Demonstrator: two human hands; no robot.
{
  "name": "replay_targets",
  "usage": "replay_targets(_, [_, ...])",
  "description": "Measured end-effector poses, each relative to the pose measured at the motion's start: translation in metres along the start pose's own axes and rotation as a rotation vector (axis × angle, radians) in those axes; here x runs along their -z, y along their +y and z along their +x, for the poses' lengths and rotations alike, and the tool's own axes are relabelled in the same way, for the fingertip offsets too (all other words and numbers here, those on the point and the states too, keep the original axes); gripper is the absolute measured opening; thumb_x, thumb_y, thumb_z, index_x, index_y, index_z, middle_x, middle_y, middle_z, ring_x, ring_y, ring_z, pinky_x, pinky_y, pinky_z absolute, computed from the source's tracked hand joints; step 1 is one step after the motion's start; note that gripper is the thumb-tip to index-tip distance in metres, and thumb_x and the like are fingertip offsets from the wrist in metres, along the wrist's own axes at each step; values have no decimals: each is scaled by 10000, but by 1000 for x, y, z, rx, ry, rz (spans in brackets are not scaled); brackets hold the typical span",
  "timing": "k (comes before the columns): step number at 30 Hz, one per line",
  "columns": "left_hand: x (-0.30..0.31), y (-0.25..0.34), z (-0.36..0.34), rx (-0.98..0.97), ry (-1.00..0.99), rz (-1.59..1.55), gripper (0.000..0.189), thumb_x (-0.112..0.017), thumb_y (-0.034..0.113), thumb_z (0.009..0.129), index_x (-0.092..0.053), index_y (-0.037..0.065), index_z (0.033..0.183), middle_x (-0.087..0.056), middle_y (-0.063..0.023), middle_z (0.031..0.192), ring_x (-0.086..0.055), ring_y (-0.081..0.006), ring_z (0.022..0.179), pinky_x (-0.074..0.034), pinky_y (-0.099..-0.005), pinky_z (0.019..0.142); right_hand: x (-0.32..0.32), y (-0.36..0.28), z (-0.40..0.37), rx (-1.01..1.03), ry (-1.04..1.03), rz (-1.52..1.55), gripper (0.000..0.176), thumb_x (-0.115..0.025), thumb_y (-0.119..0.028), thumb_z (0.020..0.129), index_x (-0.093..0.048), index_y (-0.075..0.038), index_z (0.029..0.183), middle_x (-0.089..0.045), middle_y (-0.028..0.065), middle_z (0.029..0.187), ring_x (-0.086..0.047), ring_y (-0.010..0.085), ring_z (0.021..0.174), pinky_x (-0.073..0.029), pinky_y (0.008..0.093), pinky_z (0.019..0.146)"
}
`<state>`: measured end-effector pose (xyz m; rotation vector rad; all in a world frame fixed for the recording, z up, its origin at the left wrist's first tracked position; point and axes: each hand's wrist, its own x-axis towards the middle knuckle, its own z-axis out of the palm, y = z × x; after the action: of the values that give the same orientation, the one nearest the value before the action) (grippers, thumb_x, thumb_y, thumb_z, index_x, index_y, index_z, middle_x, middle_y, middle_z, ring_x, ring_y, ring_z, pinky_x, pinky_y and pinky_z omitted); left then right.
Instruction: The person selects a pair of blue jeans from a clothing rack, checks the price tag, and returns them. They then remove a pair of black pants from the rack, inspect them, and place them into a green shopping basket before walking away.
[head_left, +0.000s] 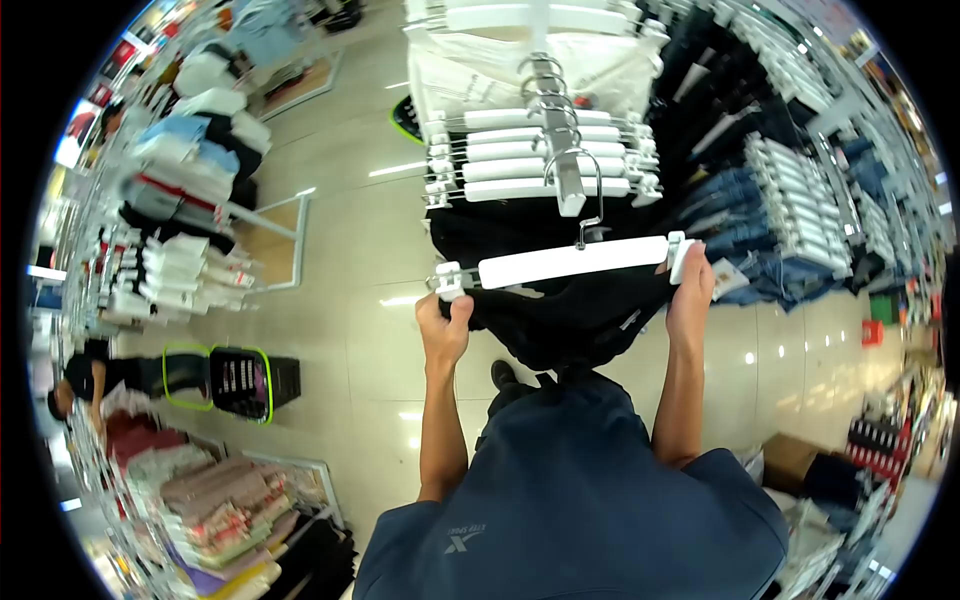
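Note:
A white clip hanger is held level in front of my chest, with a black garment hanging from its clips. My left hand is closed on the clip at the hanger's left end, thumb pressed against it. At the other end my right hand grips the right clip. The metal hook rises from the hanger and overlaps the front end of the display rail. Behind it, several white clip hangers hang on that rail, some with black garments and farther ones with cream garments.
Jeans hang on a rack to the right. Clothes racks line the left side. A black shopping basket with a green rim stands on the tiled floor, near a person at the far left. Folded clothes are stacked lower left.

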<state>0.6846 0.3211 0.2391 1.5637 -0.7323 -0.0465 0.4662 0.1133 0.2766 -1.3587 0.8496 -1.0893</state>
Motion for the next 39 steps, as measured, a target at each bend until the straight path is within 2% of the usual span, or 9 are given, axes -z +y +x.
replay_targets(5, [24,9,-13,-142,-67,-164,582,-621,525,811,-613,-53,873,-611,-68,796,-571,-147,745,-450,-280,688,-1,-48,-29,-1,22,156,391,-466,-391,946,-562,-12,942,-553,16,677,-487,67,598,-363,199,570])
replay_targets(11, [32,34,-5,53,-169,-394,442,-528,356,907,-582,-81,869,-629,-101,804,-605,-165,703,-476,-261,645,16,-63,-46,221,-146,200,483,-537,-481,885,-549,-5,965,-595,53,743,-561,107,633,-424,212,588])
replay_targets(12, [22,51,-2,193,-81,-464,377,-533,301,902,-576,-31,730,-557,-26,661,-499,-92,611,-376,-231,554,16,-66,-49,230,-124,201,468,-536,-466,891,-549,-5,966,-600,62,773,-570,116,645,-438,224,600])
replay_targets(21, [8,70,-8,261,-140,-527,382,-411,267,956,-569,-80,986,-635,-127,876,-626,-176,749,-504,-275,678,42,-68,-44,316,-249,272,420,-561,-413,890,-530,-17,1027,-620,68,830,-603,127,705,-442,218,609])
replay_targets(25, [2,81,-23,97,-168,-434,373,-434,260,952,-590,-70,874,-628,-95,798,-610,-152,707,-495,-261,660,69,-62,-48,309,-250,382,373,-583,-343,886,-515,-14,1048,-642,78,775,-633,131,666,-442,187,572])
replay_targets(32, [-37,76,-52,-32,-49,169,368,-462,248,940,-488,-9,678,-435,31,620,-339,-57,598,-261,-261,514,93,-49,-68,120,-1,451,195,-589,-175,875,-576,8,944,-640,95,726,-636,158,609,-440,207,553])
replay_targets(33, [-40,77,-58,28,-81,265,289,-470,218,931,-533,-36,809,-508,-14,733,-447,-97,692,-363,-263,611,95,-48,-73,104,15,449,190,-597,-165,869,-576,8,944,-636,89,725,-634,156,608,-437,205,553])
replay_targets(36, [-67,81,-87,-165,24,298,368,-473,130,895,-420,-46,1213,-469,-151,1162,-482,-248,1076,-381,-348,941,102,-51,-78,109,62,423,172,-623,-121,847,-575,14,942,-621,65,728,-622,133,609,-424,203,552])
replay_targets(39, [-77,94,-119,-379,-209,142,390,-534,124,844,-438,-45,1182,-483,-153,1158,-485,-252,1078,-377,-373,947,102,-55,-77,204,83,339,173,-629,-118,842,-574,13,940,-617,58,732,-613,109,613,-412,197,544])
